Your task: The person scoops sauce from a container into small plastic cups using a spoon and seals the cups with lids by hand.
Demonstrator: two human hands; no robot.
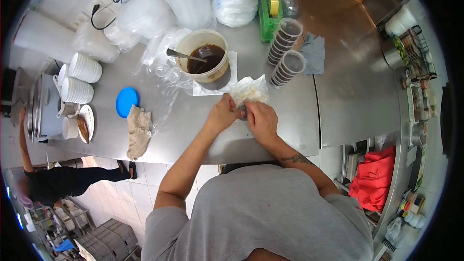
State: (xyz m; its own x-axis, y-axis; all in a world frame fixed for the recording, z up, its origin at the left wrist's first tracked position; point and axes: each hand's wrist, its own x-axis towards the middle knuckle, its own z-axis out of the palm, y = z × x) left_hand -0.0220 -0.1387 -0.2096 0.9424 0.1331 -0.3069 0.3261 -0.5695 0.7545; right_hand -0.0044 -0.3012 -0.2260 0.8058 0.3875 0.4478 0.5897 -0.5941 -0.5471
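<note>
My left hand point(223, 113) and my right hand point(262, 120) meet over the steel table, fingers closed around a small round sauce cup point(242, 114). The fingers cover most of the cup, so its lid and contents are hard to make out. Just behind them lies a crumpled white paper or plastic sheet point(251, 89) with yellowish stains. Beyond my left hand stands a white tub point(181, 47) of dark brown sauce, with a metal spoon point(180, 55) leaning in it. Two stacks of small clear cups point(288, 67) rise beyond my right hand.
A blue lid point(127, 102) and a beige cloth point(139, 133) lie on the left, near white bowls point(77, 90) and a plate point(88, 116) with brown food. A green tape dispenser point(267, 17) and a grey cloth point(313, 54) are at the back. Another person point(58, 181) stands at the far left.
</note>
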